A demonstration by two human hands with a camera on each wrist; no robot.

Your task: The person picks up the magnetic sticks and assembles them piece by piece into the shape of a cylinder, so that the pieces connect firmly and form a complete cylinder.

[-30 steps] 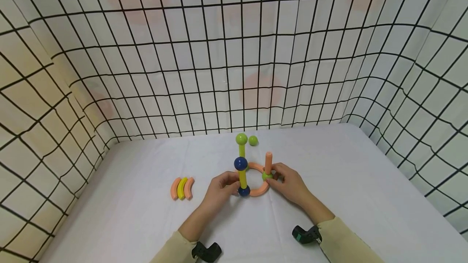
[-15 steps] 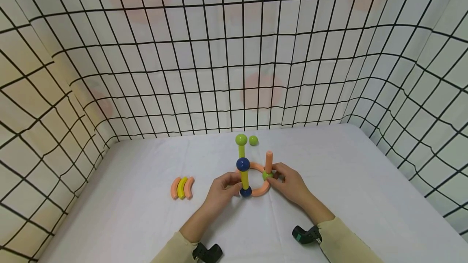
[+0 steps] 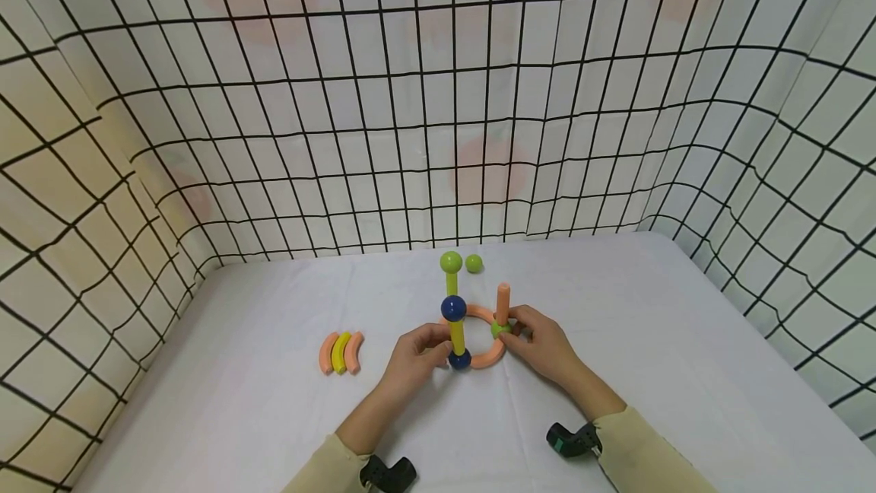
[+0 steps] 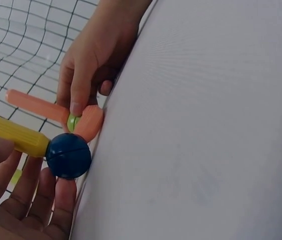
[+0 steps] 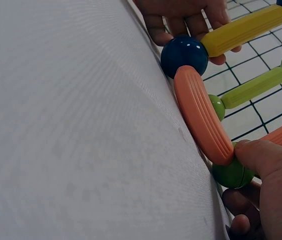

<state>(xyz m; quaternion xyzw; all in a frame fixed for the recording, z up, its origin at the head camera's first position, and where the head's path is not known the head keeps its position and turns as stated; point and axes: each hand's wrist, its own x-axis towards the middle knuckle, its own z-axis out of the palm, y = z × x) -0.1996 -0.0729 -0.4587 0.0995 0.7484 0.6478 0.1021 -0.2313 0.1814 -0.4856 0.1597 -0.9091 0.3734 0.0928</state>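
Note:
A magnetic ball-and-stick build stands on the white tabletop, its orange curved sticks (image 3: 487, 357) forming a ring. At its near left corner, an upright yellow stick (image 3: 457, 338) joins a lower blue ball (image 4: 68, 155) to an upper blue ball (image 3: 454, 308). My left hand (image 3: 414, 357) grips this yellow stick low down, fingers behind it and beside the lower ball. On the ring's right, my right hand (image 3: 544, 344) pinches a green ball (image 5: 232, 173) bearing an upright orange stick (image 3: 503, 303). Farther back rises a lime stick (image 5: 255, 88) topped by a green ball (image 3: 451, 262).
Two orange curved sticks (image 3: 327, 353) and a yellow curved stick (image 3: 340, 354) lie side by side left of the build. One loose green ball (image 3: 474, 263) sits behind it. A black-grid white backdrop (image 3: 438, 135) encloses the table's back and sides.
The yellow stick with its blue balls has shifted slightly to the right, the left hand moving with it. My right hand keeps its place on the green ball.

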